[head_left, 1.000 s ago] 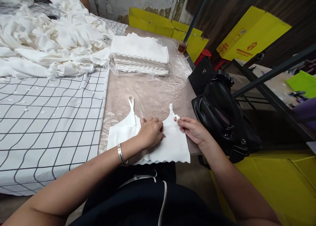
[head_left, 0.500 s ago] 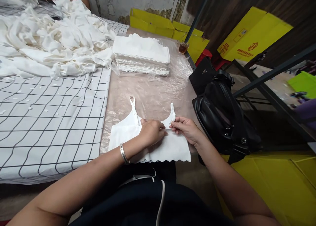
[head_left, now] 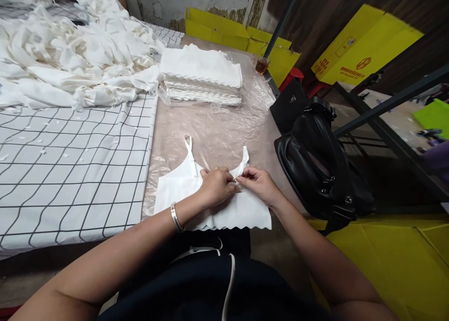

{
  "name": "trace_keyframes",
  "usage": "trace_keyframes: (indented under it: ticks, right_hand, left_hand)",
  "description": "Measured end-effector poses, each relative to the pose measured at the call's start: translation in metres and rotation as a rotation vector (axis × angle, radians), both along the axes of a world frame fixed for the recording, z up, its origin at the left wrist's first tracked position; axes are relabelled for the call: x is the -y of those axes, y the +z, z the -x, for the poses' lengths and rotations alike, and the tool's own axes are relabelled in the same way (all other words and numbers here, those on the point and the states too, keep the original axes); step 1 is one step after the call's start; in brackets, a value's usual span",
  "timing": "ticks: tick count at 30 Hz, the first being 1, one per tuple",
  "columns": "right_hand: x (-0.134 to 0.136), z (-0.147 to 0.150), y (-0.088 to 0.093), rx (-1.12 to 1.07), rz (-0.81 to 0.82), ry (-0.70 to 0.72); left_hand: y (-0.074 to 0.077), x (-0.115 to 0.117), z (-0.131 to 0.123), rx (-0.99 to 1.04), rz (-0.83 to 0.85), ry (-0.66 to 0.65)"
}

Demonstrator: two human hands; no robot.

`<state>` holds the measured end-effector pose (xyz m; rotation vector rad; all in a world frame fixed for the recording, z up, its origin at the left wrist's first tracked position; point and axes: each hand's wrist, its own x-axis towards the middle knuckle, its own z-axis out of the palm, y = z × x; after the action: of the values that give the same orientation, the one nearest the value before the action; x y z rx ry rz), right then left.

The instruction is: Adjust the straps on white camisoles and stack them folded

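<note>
A white camisole (head_left: 177,187) with thin straps and a scalloped lower edge lies flat at the table's near edge. My left hand (head_left: 218,185) rests across its upper middle, fingers curled and closed on the neckline. Close beside it, my right hand (head_left: 257,183) pinches the fabric by the base of the right strap (head_left: 244,156). The two sets of fingertips almost meet, and they hide the bit of cloth between them. The left strap (head_left: 188,145) stands up as a loose loop.
Beyond the camisole is a neat stack of folded white garments (head_left: 201,73) on plastic sheeting (head_left: 210,124). A loose white heap (head_left: 80,59) covers the checked cloth (head_left: 70,171). Black bags (head_left: 308,157), a glass of brown drink (head_left: 262,65) and yellow boxes (head_left: 365,49) stand right. Another person's arm shows top left.
My right hand has shifted slightly left, its fingertips now closer to my left hand at the neckline. The left hand stays about where it was. The view has tilted a little.
</note>
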<state>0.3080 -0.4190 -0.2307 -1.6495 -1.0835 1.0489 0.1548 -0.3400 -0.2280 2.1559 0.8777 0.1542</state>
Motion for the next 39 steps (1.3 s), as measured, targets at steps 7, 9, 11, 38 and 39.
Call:
trace_keyframes:
  ticks: [7,9,11,38,39]
  right_hand:
    - [0.003,0.001,0.001,0.071,0.005,0.024]
    - [0.004,0.0,0.004,0.098,-0.003,0.041]
    - [0.005,-0.001,0.007,0.152,-0.021,0.052]
    - [-0.102,-0.047,0.03,-0.177,0.203,-0.273]
    - [-0.101,-0.048,0.029,-0.124,0.182,-0.257]
  left_hand:
    - [0.0,0.001,-0.001,0.024,0.051,0.042]
    - [-0.001,0.001,-0.001,0.042,0.053,0.048]
    - [-0.002,0.001,-0.001,0.054,0.051,0.057]
    - [-0.012,0.019,0.063,0.024,-0.564,0.109]
    - [-0.016,0.021,0.079,0.021,-0.595,0.139]
